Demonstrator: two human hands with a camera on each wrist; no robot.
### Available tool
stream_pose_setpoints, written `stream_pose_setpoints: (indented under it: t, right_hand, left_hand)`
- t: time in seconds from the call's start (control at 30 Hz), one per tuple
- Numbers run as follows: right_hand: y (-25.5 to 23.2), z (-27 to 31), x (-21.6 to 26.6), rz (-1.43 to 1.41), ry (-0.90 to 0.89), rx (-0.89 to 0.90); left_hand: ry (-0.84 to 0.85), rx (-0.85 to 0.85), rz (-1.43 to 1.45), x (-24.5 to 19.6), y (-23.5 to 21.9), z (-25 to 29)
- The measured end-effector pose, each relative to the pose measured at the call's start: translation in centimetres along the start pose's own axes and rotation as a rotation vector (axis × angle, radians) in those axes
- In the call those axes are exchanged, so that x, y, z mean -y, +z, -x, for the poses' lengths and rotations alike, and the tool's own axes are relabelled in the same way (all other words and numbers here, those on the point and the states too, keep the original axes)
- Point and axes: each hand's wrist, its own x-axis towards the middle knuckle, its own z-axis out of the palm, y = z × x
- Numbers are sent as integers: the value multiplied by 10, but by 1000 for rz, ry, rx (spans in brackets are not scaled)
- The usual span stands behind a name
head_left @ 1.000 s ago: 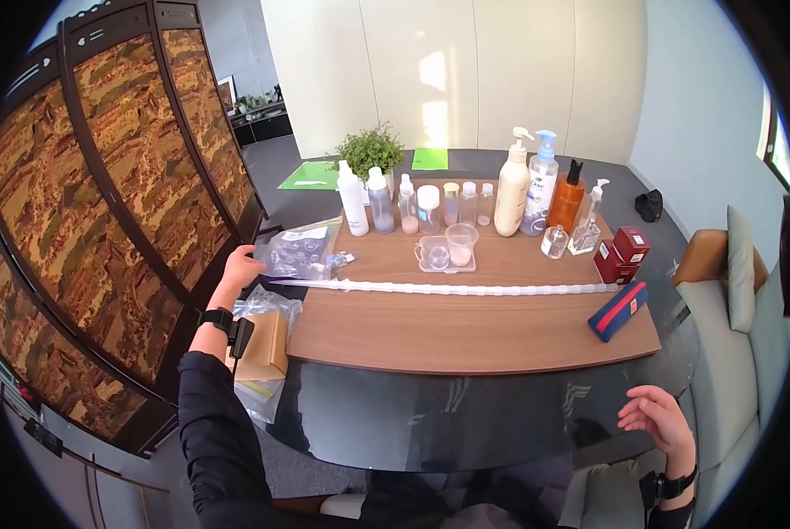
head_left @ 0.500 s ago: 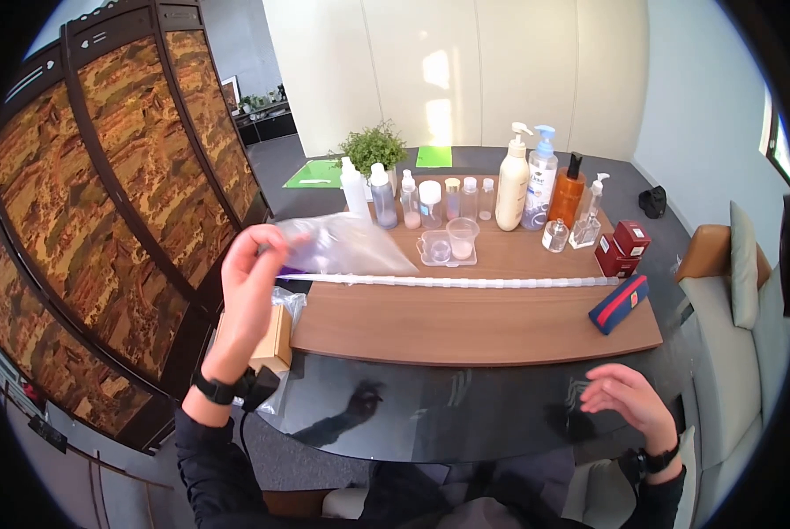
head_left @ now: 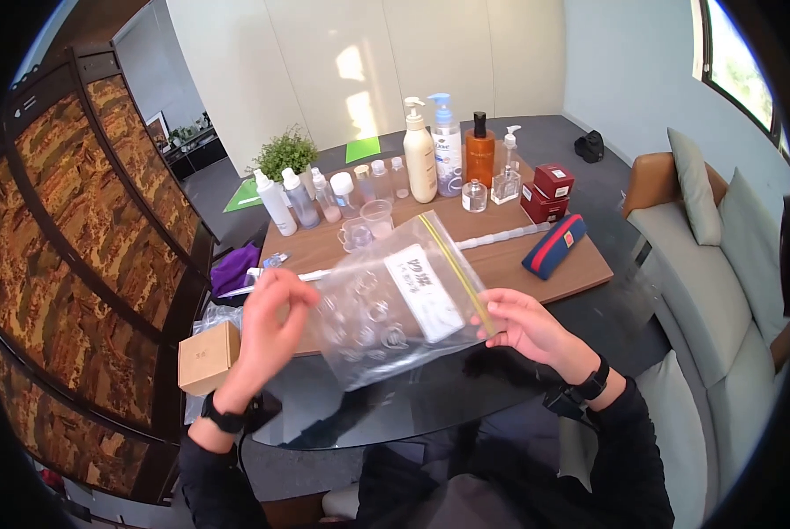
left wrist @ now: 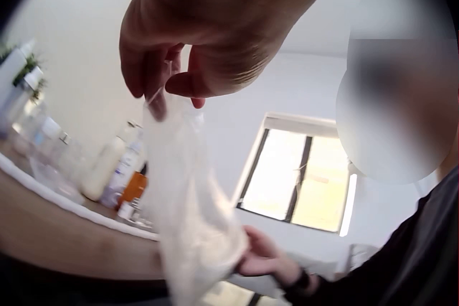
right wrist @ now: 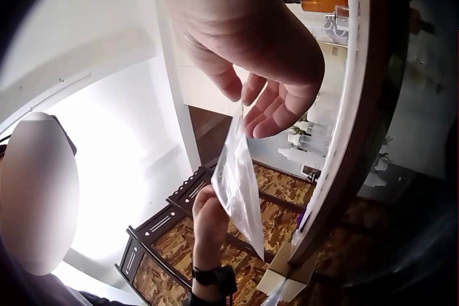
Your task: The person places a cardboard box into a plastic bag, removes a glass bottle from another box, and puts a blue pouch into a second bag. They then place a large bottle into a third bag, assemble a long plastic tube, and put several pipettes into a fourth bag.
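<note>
A clear zip bag (head_left: 386, 304) hangs tilted between my two hands, above the front of the table. It has a yellow-green zip strip, a white label with handwriting, and several ring-like clear pieces inside. My left hand (head_left: 276, 322) pinches the bag's left edge between thumb and fingers, as the left wrist view shows up close. At the zip end, my right hand (head_left: 531, 326) grips the corner with its thumb on top. In the right wrist view the bag (right wrist: 240, 184) appears nearly edge-on below the fingertips.
Behind the bag stand small bottles (head_left: 276, 204), pump bottles (head_left: 419, 159), clear cups (head_left: 377, 216) and red boxes (head_left: 549, 189). A white strip (head_left: 501, 236) crosses the board. The blue pouch (head_left: 554, 247) lies right; a cardboard box (head_left: 209, 357) and purple cloth (head_left: 234, 269) are left.
My left hand has lifted the bag from the table's left end and brought it to the front middle. My right hand has come up and taken its zip end. The head view has turned right.
</note>
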Motion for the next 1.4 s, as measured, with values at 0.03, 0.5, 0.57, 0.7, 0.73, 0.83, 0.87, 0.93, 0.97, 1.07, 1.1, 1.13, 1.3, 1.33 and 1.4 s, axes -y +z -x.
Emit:
stream_pose_setpoints:
  t: [0.03, 0.5, 0.57, 0.7, 0.73, 0.83, 0.87, 0.93, 0.97, 1.07, 1.1, 1.13, 1.3, 1.33, 1.4]
  right_hand:
    - [0, 4, -3, 38, 5, -11]
    - [15, -8, -36, -133, 208, -40]
    - [15, -10, -37, -222, 228, -28]
    - [17, -11, -38, -258, 267, -6]
    - [18, -12, -38, -258, 271, -9]
    - [16, -13, -40, -186, 267, 7]
    - [17, -13, -41, -158, 272, -2]
    - [21, -15, -45, -101, 281, -18]
    - [22, -15, -46, -77, 279, -14]
    - [25, -14, -46, 15, 253, -5]
    - [25, -13, -46, 61, 230, -3]
    - [25, -12, -45, 106, 207, -2]
    - [29, -8, -41, 150, 131, 62]
    - [30, -8, -41, 173, 115, 78]
    - [30, -6, -40, 266, 66, 96]
  left_hand:
    - [61, -26, -239, 15, 9, -5]
    - [4, 653, -269, -18, 142, -16]
    - [-58, 725, -305, -27, 141, -20]
    - [-55, 678, -240, -16, 143, -12]
    - [-54, 658, -217, -11, 144, -9]
    - [-89, 669, -124, -16, 138, -8]
    - [-107, 683, -88, -22, 134, -8]
    - [-141, 686, 36, -32, 130, -4]
    - [-158, 685, 98, -35, 128, -2]
    - [-189, 724, 196, -39, 123, 0]
    - [-166, 702, 250, -37, 122, 2]
    - [-195, 693, 267, -37, 121, 2]
    - [-272, 627, 193, -39, 118, 0]
    - [-249, 620, 184, -40, 117, 0]
    - [-204, 608, 167, -43, 116, 0]
